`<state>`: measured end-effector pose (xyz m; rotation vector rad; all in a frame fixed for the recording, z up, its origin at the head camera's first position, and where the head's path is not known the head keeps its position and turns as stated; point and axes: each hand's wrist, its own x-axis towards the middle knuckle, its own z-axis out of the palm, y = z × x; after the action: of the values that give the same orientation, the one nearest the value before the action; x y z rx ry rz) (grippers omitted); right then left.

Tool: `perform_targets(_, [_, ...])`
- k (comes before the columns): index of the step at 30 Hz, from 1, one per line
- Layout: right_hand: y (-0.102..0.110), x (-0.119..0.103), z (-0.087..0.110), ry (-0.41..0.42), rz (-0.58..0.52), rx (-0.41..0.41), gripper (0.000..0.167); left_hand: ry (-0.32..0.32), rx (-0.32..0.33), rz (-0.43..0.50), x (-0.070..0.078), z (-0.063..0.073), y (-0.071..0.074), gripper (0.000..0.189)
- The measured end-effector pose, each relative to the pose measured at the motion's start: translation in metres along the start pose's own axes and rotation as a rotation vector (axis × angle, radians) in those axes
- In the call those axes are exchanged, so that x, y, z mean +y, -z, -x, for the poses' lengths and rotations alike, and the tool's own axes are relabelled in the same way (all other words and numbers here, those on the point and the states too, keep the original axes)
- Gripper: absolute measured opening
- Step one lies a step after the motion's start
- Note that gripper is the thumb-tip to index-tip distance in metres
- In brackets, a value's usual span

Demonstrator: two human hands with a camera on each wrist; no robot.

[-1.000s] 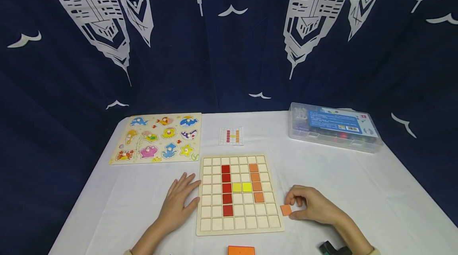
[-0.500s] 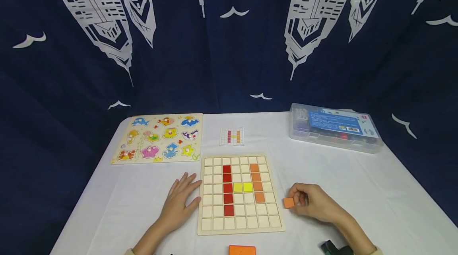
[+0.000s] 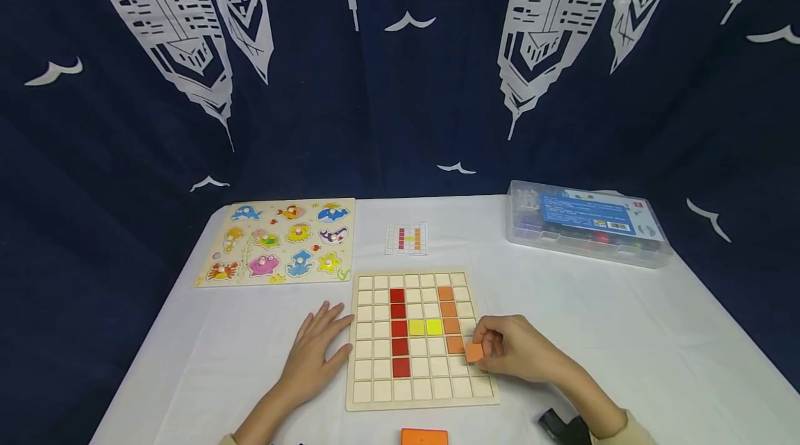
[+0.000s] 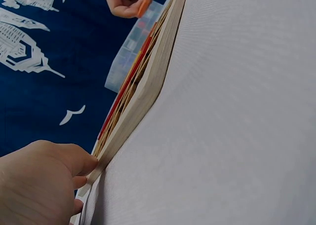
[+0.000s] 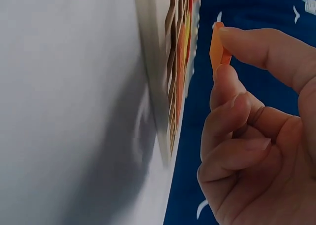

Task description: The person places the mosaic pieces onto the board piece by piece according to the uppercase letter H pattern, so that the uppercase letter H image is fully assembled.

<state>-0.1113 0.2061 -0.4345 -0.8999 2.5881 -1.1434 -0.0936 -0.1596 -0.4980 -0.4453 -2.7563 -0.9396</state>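
Observation:
A square wooden grid board [image 3: 421,404] lies on the white cloth. In it sit a column of red tiles [image 3: 399,328], two yellow tiles [image 3: 425,327] and a column of orange tiles [image 3: 451,320]. My right hand [image 3: 521,351] pinches a loose orange tile [image 5: 216,47] between thumb and forefinger, held above the board's right side in the right wrist view. The other fingers curl under it. My left hand [image 3: 315,355] rests with fingers spread at the board's left edge, thumb and forefinger touching that edge in the left wrist view.
Behind the board lies a small printed pattern card [image 3: 406,239]. A sea-animal peg puzzle [image 3: 278,244] is at back left, a clear plastic case [image 3: 587,223] at back right. At the front edge are an orange block [image 3: 424,437] and a dark object [image 3: 564,426] beside the right wrist.
My right hand has lifted the orange tile from beside the board and carried it left, over the board's right columns. The left hand has stayed in place.

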Motion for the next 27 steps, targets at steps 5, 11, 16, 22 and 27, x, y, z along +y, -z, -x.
perform_targets(5, [-0.011,-0.002,-0.006,0.0,-0.018,-0.048,0.024,0.002,-0.003,-0.005,0.0,0.0,-0.002,0.047])
perform_targets(11, [-0.018,-0.003,-0.009,-0.013,-0.025,-0.075,0.024,-0.001,-0.004,-0.011,0.0,-0.001,-0.002,0.047])
perform_targets(16, [-0.019,-0.003,-0.009,-0.013,-0.029,-0.081,0.024,0.0,-0.004,-0.014,0.0,-0.002,-0.001,0.046])
perform_targets(22, [-0.02,-0.002,-0.011,-0.016,-0.038,-0.083,0.025,0.003,-0.008,-0.014,0.0,-0.001,0.0,0.046])
perform_targets(27, [-0.02,0.0,-0.01,-0.002,-0.05,-0.019,0.025,0.005,-0.011,-0.016,0.0,0.0,0.0,0.046])
